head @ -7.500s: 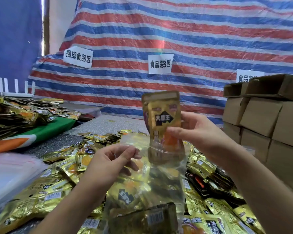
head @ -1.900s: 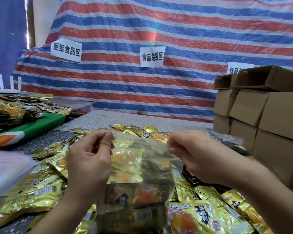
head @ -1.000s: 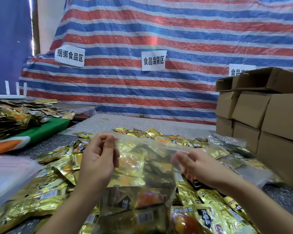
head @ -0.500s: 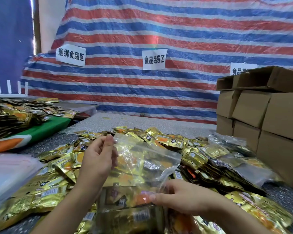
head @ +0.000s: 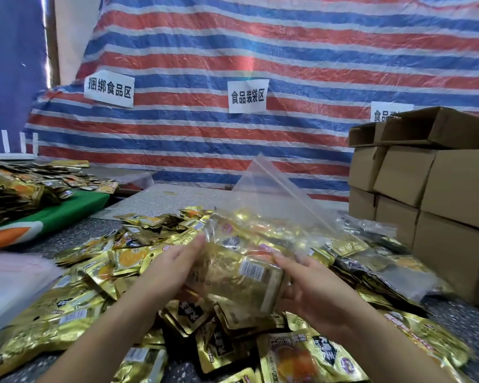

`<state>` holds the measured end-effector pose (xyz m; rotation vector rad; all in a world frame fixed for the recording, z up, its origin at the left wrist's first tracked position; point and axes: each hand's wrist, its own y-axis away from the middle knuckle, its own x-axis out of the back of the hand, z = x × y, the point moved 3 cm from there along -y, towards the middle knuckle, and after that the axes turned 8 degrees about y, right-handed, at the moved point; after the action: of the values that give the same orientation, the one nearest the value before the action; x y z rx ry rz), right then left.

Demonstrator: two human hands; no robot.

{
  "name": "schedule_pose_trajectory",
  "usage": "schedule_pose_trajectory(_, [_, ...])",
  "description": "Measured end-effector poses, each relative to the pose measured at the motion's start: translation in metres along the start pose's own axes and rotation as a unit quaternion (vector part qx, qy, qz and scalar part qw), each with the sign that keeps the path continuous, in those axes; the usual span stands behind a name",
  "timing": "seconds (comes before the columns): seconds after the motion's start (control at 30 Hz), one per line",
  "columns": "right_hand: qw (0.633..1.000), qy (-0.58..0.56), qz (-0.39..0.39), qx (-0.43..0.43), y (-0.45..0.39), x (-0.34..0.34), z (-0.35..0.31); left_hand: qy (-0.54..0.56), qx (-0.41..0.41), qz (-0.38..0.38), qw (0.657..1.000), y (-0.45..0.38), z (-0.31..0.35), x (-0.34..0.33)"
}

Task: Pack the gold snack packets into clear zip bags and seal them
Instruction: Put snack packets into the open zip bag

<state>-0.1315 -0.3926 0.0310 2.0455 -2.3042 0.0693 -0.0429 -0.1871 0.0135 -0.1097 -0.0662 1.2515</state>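
A packet-filled clear zip bag [head: 241,261] lies tilted above loose gold snack packets [head: 94,275].

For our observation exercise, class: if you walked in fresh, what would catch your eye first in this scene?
First the striped tarp filling the whole back wall, with white signs taped on it. Next the heap of gold packets across the table, and at its middle a filled clear bag held between the left hand and right hand, its empty top sticking up. Brown boxes are stacked at right.
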Motion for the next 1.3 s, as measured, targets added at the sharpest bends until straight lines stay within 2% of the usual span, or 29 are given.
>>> schedule_pose_trajectory(0.07, [0.999, -0.034, 0.026, -0.010, -0.003, 0.002, 0.002, 0.004, 0.008, -0.034, 0.999, 0.002, -0.003, -0.005])
schedule_pose_trajectory(0.13, [0.997, -0.069, 0.032, -0.025, -0.005, 0.002, 0.005, 0.037, 0.011, -0.037, 0.999, 0.003, -0.005, -0.006])
schedule_pose_trajectory(0.3, [0.989, -0.128, -0.034, -0.061, 0.000, -0.007, 0.011, 0.110, 0.012, -0.033, 0.993, 0.004, -0.005, -0.011])
schedule_pose_trajectory(0.37, [0.989, -0.135, -0.025, -0.064, 0.000, -0.008, 0.012, 0.137, 0.011, -0.025, 0.990, 0.005, -0.006, -0.014])
schedule_pose_trajectory(0.5, [0.989, -0.133, 0.002, -0.064, 0.001, -0.008, 0.012, 0.126, 0.004, -0.024, 0.992, 0.007, -0.008, -0.016])
schedule_pose_trajectory(0.67, [0.984, -0.161, -0.015, -0.076, 0.000, -0.007, 0.010, 0.123, -0.007, -0.021, 0.992, 0.006, -0.011, -0.018])
schedule_pose_trajectory(0.77, [0.978, -0.193, 0.001, -0.083, -0.005, 0.002, 0.011, 0.131, -0.003, -0.028, 0.991, 0.004, -0.012, -0.021])
schedule_pose_trajectory(0.87, [0.946, -0.316, 0.056, -0.043, -0.020, 0.026, 0.004, 0.134, -0.016, 0.007, 0.991, 0.001, -0.011, -0.018])
schedule_pose_trajectory(0.97, [0.877, -0.458, 0.136, 0.046, -0.038, 0.064, -0.012, 0.109, -0.017, 0.024, 0.994, -0.001, -0.013, -0.016])
schedule_pose_trajectory(1.03, [0.845, -0.497, 0.185, 0.075, -0.052, 0.089, -0.013, 0.098, -0.009, 0.013, 0.995, -0.002, -0.016, -0.017])
schedule_pose_trajectory(1.17, [0.844, -0.485, 0.227, -0.021, -0.070, 0.114, 0.014, 0.089, 0.011, -0.015, 0.996, -0.003, -0.023, -0.021])
schedule_pose_trajectory(1.3, [0.805, -0.547, 0.227, -0.031, -0.080, 0.126, 0.020, 0.090, 0.015, -0.020, 0.996, -0.002, -0.023, -0.021])
